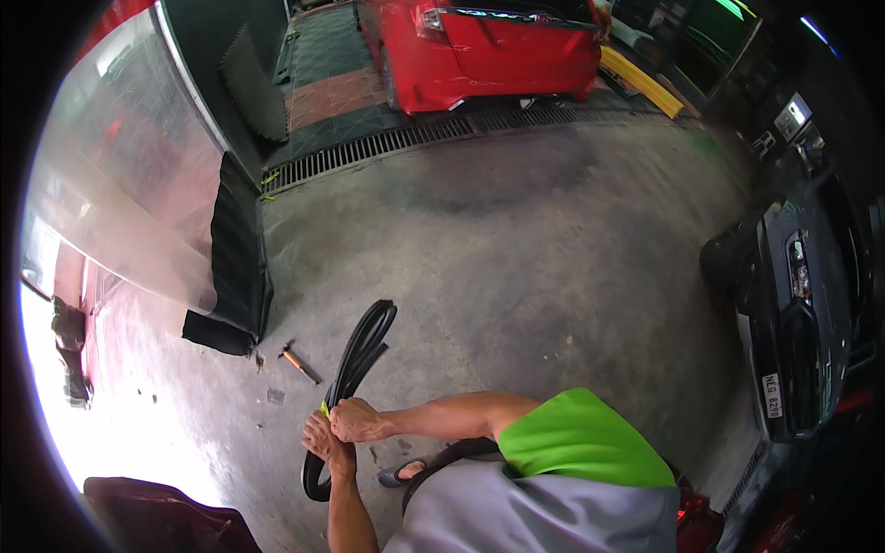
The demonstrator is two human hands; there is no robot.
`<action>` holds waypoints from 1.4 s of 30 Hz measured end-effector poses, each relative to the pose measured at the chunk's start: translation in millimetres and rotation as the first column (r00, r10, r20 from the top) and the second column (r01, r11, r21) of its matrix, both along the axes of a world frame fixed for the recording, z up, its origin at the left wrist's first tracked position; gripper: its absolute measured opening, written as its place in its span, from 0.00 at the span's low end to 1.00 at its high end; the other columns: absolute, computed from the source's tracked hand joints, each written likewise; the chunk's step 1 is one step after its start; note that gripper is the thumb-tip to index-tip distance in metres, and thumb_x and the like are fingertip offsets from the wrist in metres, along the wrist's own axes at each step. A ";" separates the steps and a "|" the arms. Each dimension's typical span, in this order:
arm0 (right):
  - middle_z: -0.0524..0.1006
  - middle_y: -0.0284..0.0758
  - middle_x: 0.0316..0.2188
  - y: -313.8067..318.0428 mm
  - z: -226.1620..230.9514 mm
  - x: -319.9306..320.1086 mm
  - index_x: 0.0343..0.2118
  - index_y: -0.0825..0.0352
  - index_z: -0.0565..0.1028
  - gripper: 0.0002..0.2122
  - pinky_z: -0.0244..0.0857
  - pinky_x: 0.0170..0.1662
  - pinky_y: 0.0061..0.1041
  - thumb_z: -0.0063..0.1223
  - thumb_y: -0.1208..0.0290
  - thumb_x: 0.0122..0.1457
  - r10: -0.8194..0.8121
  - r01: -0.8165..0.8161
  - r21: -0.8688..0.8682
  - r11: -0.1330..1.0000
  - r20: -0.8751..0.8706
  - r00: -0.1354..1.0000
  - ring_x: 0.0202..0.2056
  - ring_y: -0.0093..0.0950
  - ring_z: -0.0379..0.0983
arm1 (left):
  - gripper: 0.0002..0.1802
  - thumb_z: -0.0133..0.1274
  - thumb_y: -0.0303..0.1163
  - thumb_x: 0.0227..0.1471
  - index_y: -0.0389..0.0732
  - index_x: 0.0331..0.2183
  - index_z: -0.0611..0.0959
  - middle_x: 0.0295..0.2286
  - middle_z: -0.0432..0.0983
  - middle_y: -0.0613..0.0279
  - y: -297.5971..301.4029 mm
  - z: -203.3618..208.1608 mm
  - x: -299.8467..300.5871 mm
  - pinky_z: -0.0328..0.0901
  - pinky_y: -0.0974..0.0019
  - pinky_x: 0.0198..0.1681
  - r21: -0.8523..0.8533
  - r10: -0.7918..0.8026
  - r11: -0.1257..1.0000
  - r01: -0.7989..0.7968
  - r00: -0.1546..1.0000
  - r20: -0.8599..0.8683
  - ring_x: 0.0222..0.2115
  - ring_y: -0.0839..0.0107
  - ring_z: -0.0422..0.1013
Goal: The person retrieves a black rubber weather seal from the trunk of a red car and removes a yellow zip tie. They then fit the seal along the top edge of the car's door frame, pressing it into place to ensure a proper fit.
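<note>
A long loop of coiled black rubber strip or hose [355, 346] hangs over the concrete floor in front of me, its upper end tilted to the right. My left hand [326, 441] is closed around the middle of the bundle. Just above and right of it, touching it, my right hand [358, 420] is closed at the same spot, where a small bit of yellow-green [324, 406] shows. What the right fingers pinch is partly hidden. The lower bend of the loop shows below my left hand.
A hammer [300, 363] lies on the floor left of the loop. Further left hangs a clear curtain with a black lower edge [238, 267]. A red car [516, 60] stands beyond a floor grate [369, 146]; a dark car [797, 313] is at right.
</note>
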State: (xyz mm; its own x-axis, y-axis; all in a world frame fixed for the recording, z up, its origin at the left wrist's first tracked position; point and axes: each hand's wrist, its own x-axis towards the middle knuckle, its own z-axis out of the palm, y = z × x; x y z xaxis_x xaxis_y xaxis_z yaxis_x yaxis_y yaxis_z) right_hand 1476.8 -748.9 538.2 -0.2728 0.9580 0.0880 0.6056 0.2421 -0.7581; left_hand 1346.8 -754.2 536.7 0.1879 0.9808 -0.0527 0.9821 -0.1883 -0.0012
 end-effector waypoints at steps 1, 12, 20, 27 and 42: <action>0.80 0.50 0.21 -1.9 1.3 3.7 0.20 0.69 0.81 0.14 0.75 0.35 0.47 0.53 0.64 0.55 -0.015 0.016 -0.040 0.999 0.025 1.000 0.28 0.48 0.81 | 0.19 0.53 0.35 0.55 0.38 0.47 0.73 0.38 0.72 0.57 -2.2 -2.3 -0.9 0.58 0.53 0.45 0.058 -0.064 0.996 0.067 0.997 -0.054 0.41 0.57 0.68; 0.83 0.39 0.29 77.8 -103.8 98.6 0.29 0.57 0.84 0.12 0.72 0.36 0.46 0.56 0.54 0.55 -0.192 0.186 0.061 0.981 0.114 0.975 0.33 0.43 0.80 | 0.24 0.50 0.32 0.55 0.43 0.54 0.75 0.38 0.72 0.63 -17.2 31.0 7.2 0.59 0.51 0.55 0.206 -0.447 0.830 0.518 0.840 -0.309 0.45 0.66 0.68; 0.83 0.39 0.39 89.5 -96.1 148.9 0.44 0.59 0.84 0.21 0.72 0.47 0.42 0.60 0.47 0.58 -0.014 0.120 -0.283 0.952 0.350 0.937 0.42 0.36 0.81 | 0.29 0.62 0.34 0.43 0.38 0.49 0.76 0.37 0.74 0.59 -32.6 18.2 26.1 0.61 0.52 0.44 0.048 -0.128 0.990 0.130 0.991 -0.044 0.41 0.58 0.71; 0.83 0.38 0.36 99.0 122.6 162.1 0.43 0.67 0.83 0.21 0.73 0.40 0.32 0.56 0.50 0.63 -0.017 0.052 -0.528 0.848 0.070 0.997 0.33 0.29 0.80 | 0.22 0.63 0.36 0.36 0.34 0.36 0.83 0.27 0.82 0.53 -23.9 16.6 -22.9 0.71 0.59 0.36 -0.669 0.460 0.730 -0.140 0.825 0.329 0.30 0.60 0.79; 0.82 0.46 0.30 -5.1 -9.5 45.7 0.39 0.75 0.78 0.18 0.70 0.36 0.37 0.56 0.60 0.63 -0.084 -0.099 -0.580 0.809 -0.280 0.956 0.32 0.39 0.80 | 0.15 0.63 0.30 0.40 0.33 0.32 0.82 0.22 0.77 0.60 -10.1 12.9 -30.3 0.71 0.66 0.22 -0.809 0.791 0.580 0.099 0.168 0.588 0.19 0.71 0.73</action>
State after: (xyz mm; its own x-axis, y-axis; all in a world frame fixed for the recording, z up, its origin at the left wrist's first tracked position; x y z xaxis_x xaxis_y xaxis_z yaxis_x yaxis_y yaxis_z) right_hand 1522.5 -754.0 528.7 -0.3313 0.8490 -0.4117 0.3464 -0.2964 -0.8900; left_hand 1316.5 -764.3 549.6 0.1807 0.7072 -0.6835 0.1470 0.6677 0.7297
